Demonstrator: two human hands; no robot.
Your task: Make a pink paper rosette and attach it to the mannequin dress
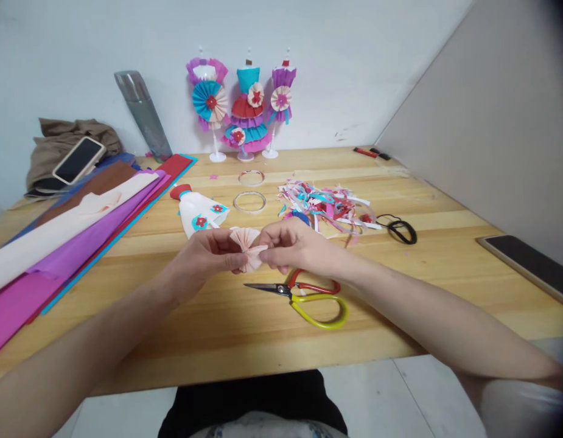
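In the head view, the left hand lies beyond the blade tips of the scissors, its fingers curled and its thumb pressed along the near side of a pale pink pleated paper piece. The right hand, beyond the scissors' handles, has thumb and forefinger drawn together at that piece's right edge, the other fingers folded in. Both hands are nearly closed in a pinch; the paper is held between them, above the table, just beyond the scissors' blades.

The left forearm slants in to the left of the scissors, the right forearm to their right.

Fingertips behind the paper are hidden. Beyond the scissors, the left hand covers part of a white paper dress, and the right hand part of a blue pleated piece. Well right of the scissors, a phone is cut off by the frame edge.
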